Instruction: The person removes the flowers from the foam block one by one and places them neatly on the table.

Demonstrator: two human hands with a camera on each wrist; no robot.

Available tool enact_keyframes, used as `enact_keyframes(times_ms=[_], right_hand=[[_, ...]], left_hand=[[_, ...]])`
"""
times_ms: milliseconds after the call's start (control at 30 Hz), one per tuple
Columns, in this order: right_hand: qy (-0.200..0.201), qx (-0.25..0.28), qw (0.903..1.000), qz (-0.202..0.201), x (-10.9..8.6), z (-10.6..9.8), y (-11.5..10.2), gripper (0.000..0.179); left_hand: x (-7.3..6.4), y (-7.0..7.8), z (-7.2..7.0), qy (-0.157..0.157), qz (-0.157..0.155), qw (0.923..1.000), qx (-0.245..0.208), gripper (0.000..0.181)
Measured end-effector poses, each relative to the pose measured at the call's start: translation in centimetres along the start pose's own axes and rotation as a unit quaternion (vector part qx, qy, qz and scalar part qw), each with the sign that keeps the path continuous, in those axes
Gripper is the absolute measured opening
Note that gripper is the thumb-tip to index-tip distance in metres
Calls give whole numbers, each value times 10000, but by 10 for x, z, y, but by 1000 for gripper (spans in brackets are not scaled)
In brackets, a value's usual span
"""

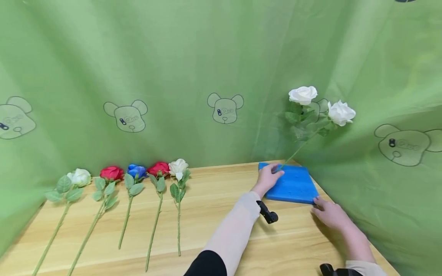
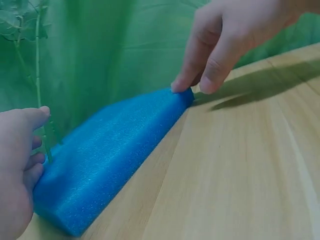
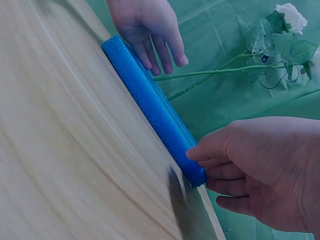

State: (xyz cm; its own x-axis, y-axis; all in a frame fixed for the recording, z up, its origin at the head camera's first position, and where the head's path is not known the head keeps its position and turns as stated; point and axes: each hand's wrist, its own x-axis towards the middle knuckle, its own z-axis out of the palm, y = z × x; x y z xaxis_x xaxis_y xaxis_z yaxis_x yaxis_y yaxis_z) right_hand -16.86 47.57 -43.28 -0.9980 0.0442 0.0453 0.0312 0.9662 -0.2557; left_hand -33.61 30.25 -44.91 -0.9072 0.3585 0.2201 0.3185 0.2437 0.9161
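A blue foam board [image 1: 293, 186] lies on the table at the right. Two white roses, one [image 1: 303, 95] at the left and one [image 1: 341, 113] at the right, stand over it, their thin green stems [image 3: 215, 71] rising from the foam. My left hand [image 1: 267, 179] is at the board's left edge, thumb and fingers spread close beside the stems. In the left wrist view its thumb overlaps a stem [image 2: 39, 85]. My right hand [image 1: 331, 214] touches the board's near right corner with extended fingers [image 3: 227, 171], the thumb just in front of the corner.
Several roses lie in a row at the left of the wooden table [image 1: 221, 230]: white [image 1: 79, 177], red [image 1: 111, 173], blue [image 1: 137, 171], red [image 1: 159, 168] and white [image 1: 178, 168]. A green curtain [image 1: 179, 57] with bear drawings hangs behind and along the right side.
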Motion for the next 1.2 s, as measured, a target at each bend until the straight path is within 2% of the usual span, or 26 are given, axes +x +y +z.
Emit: enact_keyframes(times_ms=[300, 533, 800, 1000, 1200], right_hand=[[59, 89, 9999, 7, -6, 3, -7, 51], [81, 92, 9999, 49, -6, -3, -13, 51], [151, 87, 9998, 8, -7, -7, -17, 50], [177, 63, 9998, -20, -7, -6, -15, 50], [203, 21, 9998, 23, -8, -6, -13, 49]], left_hand=[[-1, 1, 3, -156, -100, 9972, 729, 41], [7, 0, 3, -25, 104, 9937, 1118, 32], [10, 5, 5, 425, -114, 9929, 1105, 22], [8, 5, 6, 531, -205, 9933, 1009, 20], [7, 3, 6, 576, -59, 9930, 1025, 17]])
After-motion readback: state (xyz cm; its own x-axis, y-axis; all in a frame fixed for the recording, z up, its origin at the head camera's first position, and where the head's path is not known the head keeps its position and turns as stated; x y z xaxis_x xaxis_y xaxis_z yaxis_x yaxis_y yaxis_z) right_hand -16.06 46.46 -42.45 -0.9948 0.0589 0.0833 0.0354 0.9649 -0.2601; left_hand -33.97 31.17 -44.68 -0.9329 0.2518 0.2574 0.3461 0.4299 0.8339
